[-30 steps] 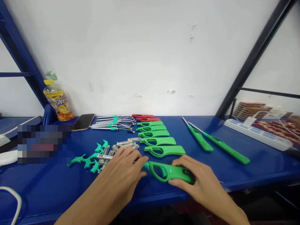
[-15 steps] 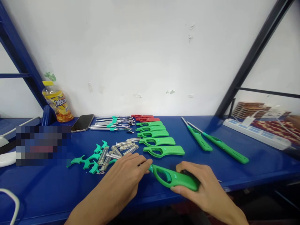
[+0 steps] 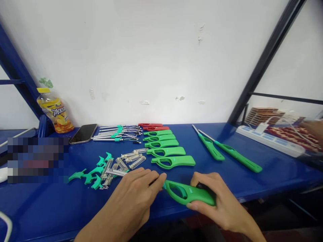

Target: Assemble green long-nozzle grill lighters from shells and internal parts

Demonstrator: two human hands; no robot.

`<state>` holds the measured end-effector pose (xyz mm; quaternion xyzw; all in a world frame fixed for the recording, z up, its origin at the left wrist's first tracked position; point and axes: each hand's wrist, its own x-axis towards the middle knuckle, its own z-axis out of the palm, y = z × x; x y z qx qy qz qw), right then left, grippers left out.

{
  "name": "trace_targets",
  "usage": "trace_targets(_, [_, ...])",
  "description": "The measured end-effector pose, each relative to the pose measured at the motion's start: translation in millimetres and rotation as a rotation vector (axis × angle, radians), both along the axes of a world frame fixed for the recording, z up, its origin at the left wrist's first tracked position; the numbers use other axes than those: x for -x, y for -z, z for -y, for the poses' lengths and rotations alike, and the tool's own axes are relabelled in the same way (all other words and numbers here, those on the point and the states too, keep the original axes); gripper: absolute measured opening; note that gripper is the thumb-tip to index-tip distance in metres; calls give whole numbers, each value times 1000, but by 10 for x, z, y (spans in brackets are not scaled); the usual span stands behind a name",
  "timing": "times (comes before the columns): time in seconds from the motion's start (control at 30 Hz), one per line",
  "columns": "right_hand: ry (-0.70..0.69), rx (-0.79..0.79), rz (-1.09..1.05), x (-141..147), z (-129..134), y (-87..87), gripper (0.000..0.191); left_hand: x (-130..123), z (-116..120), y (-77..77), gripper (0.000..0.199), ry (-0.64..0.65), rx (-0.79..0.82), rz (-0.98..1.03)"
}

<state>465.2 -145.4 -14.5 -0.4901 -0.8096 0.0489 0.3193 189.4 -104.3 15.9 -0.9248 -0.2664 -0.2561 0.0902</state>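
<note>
A green lighter (image 3: pixel 183 193) spans both hands near the table's front edge. My right hand (image 3: pixel 210 195) grips its handle end, thumb below and fingers above. My left hand (image 3: pixel 143 190) is closed around the metal rod (image 3: pixel 116 172), close to the teal collar. Behind them lie several green handle shells (image 3: pixel 174 162) in a column, with red shells (image 3: pixel 153 128) at the back. Left of these are clear tanks (image 3: pixel 137 162), teal triggers (image 3: pixel 96 181) and metal rods with wires (image 3: pixel 113 134). Two green lighters with rods (image 3: pixel 239 157) rest on the right.
A phone (image 3: pixel 83 133) and a drink bottle (image 3: pixel 56 112) stand at the back left of the blue table (image 3: pixel 45 208). A white power strip (image 3: pixel 272 141) lies at the right. Another person's hand (image 3: pixel 314 131) shows at the right edge.
The view has shifted slightly to the right, so the table items appear further left. Both hands keep their hold on the green lighter, with little movement.
</note>
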Motion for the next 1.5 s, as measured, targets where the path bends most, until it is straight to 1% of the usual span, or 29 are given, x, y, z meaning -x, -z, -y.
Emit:
trace_targets(0.13, [7,10,0,6,-20,5,48,-4,-2,-7,48,-5,10,15])
trace_targets(0.27, [10,31,-15,19,-37,-2,49,8,29,-15,47,-37,9,-21])
trace_targets(0.37, [-10,102,-29,30,-35,-24,46,-54,122,-5,40,-49,91,-110])
trace_targets(0.43, [-57,156,-43,29,-29,-29,45,-126,194,13,36,-20,128,-199])
trace_targets(0.53, [-98,150,-108,5,-29,-3,48,-212,254,20,36,-24,148,-300])
trace_targets(0.63, [-91,101,-149,-22,-41,41,43,-218,239,-27,28,-93,276,-341])
trace_targets(0.7, [-98,98,-150,-26,-51,58,38,-191,215,-77,22,-144,368,-342])
trace_targets(0.77, [-110,121,-155,-16,-58,58,33,-161,197,-126,20,-180,427,-332])
trace_targets(0.87, [-129,171,-161,10,-65,38,29,-118,187,-188,21,-188,469,-330])
trace_targets(1.0, [-86,142,-131,37,-75,17,28,-52,164,-220,24,-203,486,-291])
trace_targets(1.13, [-108,112,-170,43,-88,40,15,-22,147,-157,22,-206,463,-181])
trace_targets(1.2, [-110,90,-183,35,-91,70,14,-46,148,-117,22,-183,445,-158])
trace_targets(1.33, [-81,72,-152,0,-91,137,15,-128,146,-90,21,-164,445,-244])
trace_targets(1.5, [-95,84,-103,-34,-90,167,14,-158,125,-86,19,-148,345,-251])
